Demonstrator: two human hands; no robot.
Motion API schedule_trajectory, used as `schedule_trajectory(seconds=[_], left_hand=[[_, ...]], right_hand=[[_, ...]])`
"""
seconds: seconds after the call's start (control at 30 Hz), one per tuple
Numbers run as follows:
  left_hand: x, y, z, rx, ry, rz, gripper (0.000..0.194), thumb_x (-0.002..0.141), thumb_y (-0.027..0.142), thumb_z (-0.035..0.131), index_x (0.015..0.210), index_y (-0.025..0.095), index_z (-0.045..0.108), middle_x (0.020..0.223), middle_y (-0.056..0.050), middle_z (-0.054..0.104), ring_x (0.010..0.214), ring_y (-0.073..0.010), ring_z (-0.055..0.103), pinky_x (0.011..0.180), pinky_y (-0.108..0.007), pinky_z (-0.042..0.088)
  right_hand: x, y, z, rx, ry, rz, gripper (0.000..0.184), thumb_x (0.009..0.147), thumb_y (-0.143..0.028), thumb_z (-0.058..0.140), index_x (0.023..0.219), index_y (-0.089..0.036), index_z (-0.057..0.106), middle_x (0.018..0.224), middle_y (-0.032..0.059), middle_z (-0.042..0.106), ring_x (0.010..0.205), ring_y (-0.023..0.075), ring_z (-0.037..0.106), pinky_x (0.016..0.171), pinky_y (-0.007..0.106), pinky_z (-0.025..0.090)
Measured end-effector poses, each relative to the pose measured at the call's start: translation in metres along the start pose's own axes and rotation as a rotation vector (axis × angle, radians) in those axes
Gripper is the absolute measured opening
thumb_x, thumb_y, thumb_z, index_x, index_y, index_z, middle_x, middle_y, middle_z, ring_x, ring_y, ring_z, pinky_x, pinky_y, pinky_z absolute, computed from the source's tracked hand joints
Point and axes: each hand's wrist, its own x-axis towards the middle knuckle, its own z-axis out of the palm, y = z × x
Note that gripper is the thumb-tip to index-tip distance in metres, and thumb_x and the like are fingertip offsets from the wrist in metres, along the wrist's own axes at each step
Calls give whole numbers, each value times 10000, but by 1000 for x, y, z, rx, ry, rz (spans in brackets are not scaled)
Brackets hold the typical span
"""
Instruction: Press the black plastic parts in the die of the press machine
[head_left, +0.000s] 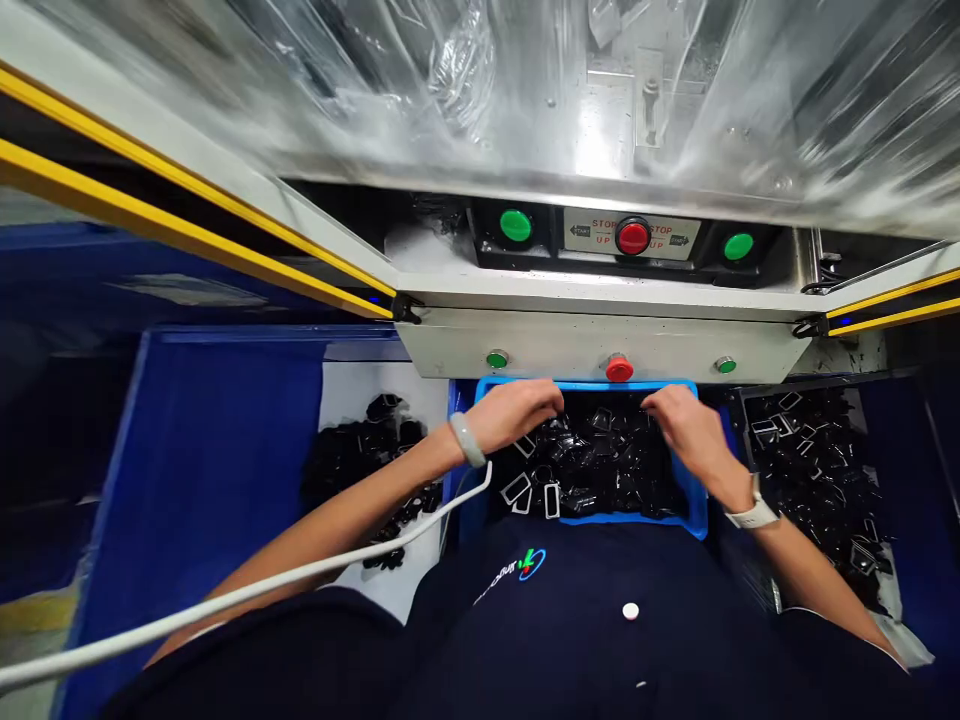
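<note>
Black parts [600, 450]: heaped in your blue bin [698, 505]
Left hand [517, 410]: curled, near bin's far left corner
Right hand [688, 428]: curled, near far right corner
Your grip: cannot tell if holding anything

My left hand [521, 412] and my right hand [688, 428] are over a blue box [634, 519] with lots of shiny black bits [604, 455]. A red button [619, 369] sits just past it, between green buttons [497, 359].
</note>
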Motion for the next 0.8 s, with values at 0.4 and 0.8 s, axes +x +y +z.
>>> schedule_trajectory(seconds=[0.4,0.8], left_hand=[[18,4,44,218,-433,100,559,725,7,715,1250,193,667,1312,-174,679,1213,-363,694,1071,-504,538],[-7,6,-1,-286,-135,-46,180,889,324,653,986,202,562,1043,-66,631,804,-196,632,756,-338,546]], right_hand=[[5,-37,49,-1,-256,25,160,1062,-218,550,1159,-160,664,1126,161,708,1083,310,637,860,425,581],[-16,-17,18,325,-33,111,223,1072,-188,509,1161,-187,713,1118,112,657,1042,235,653,926,375,572]])
